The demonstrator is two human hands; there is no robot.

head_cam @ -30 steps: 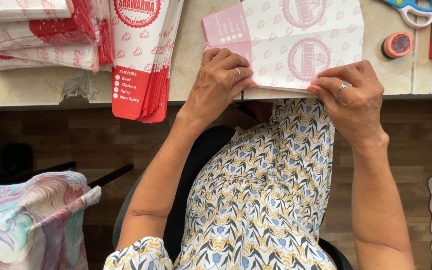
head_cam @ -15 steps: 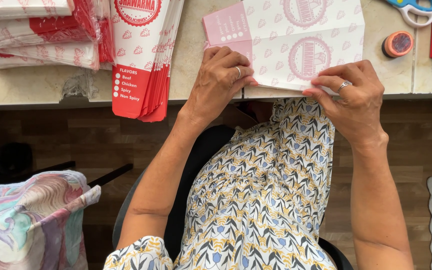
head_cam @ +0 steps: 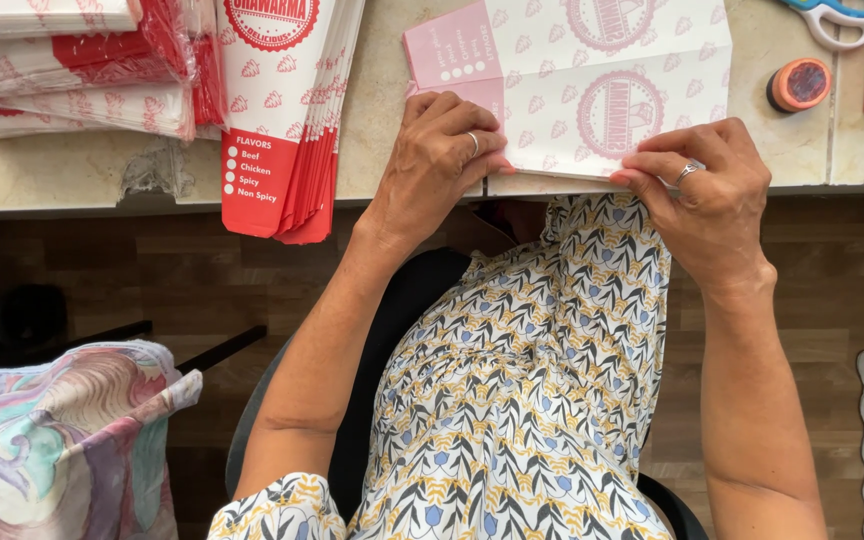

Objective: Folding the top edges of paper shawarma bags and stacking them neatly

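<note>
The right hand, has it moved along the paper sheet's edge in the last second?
No. The right hand stays pinching the near edge of the paper sheet, level with the counter edge, below the small orange tape roll.

Matt printed paper sheet on a smooth, pale stone-like tabletop. Glossy plastic wrap round stacked paper sleeves. Wood-grain floor below.

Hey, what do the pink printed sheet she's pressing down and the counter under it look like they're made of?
The pink printed sheet looks like thin matte paper: it lies flat, creases sharply at the counter edge, and its print seems to show through faintly. The left hand and right hand press its near edge. The counter looks like polished beige stone or tile, judging by its speckled, slightly glossy surface and a seam at right.
</note>
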